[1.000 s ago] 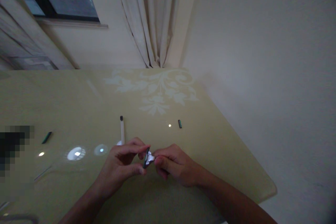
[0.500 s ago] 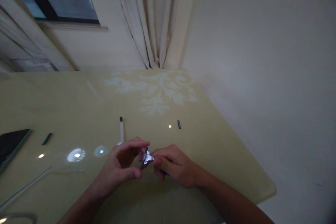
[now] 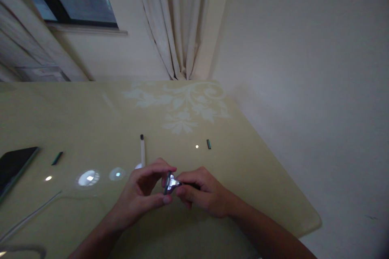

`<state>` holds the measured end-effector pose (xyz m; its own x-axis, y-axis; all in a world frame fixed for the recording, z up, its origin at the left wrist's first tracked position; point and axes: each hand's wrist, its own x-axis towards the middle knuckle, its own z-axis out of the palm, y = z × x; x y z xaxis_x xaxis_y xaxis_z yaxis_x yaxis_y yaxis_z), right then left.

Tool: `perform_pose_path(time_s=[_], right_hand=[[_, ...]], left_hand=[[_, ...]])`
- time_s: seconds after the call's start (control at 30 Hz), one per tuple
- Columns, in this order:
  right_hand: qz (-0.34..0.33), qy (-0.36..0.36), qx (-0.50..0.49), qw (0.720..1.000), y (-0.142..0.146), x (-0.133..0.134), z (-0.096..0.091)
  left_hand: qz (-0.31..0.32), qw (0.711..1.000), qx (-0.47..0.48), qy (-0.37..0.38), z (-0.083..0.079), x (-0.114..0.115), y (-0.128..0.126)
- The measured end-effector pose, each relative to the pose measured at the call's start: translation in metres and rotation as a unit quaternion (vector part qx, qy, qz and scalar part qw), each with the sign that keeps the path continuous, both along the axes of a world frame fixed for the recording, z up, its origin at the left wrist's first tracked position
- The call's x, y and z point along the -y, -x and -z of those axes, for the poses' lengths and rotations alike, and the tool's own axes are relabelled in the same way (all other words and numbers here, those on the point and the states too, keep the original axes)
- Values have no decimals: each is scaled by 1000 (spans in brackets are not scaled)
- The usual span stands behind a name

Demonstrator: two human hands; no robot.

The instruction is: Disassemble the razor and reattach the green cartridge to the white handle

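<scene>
Both hands meet low over the near part of a yellow table point(image 3: 91, 121). Between them is a small shiny metal razor head point(image 3: 170, 183) with a dark cartridge edge. My left hand point(image 3: 142, 193) pinches its dark edge with thumb and forefinger. My right hand point(image 3: 203, 194) is closed round the metal part and a dark handle end that shows behind its fingers. A white stick with a dark tip point(image 3: 142, 150) lies just beyond my left hand.
A small dark cartridge point(image 3: 208, 144) lies to the right of centre, another dark piece point(image 3: 57, 158) at the left. A dark phone point(image 3: 13, 166) rests at the left edge. A thin clear rod point(image 3: 30, 216) lies near left. Curtain point(image 3: 179, 20) and wall stand behind; the table's edge runs diagonally at right.
The hands and the razor head stay nearly in place; the fingers shift slightly on it. The view has drifted a little, and the phone at the left shows more clearly.
</scene>
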<state>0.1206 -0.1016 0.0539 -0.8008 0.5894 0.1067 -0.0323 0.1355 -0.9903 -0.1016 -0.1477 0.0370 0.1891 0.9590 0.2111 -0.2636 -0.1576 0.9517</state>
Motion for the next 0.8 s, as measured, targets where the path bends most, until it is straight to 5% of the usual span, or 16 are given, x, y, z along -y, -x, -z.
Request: perform_pose_path(time_s=[0.47, 0.63, 0.8], right_hand=[[38, -48, -5, 998, 5, 4, -1], [77, -114, 17, 990, 7, 5, 3], [100, -127, 10, 987, 7, 7, 1]], left_hand=[[-41, 999, -21, 4, 4, 3, -2], [-77, 995, -70, -5, 8, 2, -1], [-46, 995, -85, 6, 10, 3, 2]])
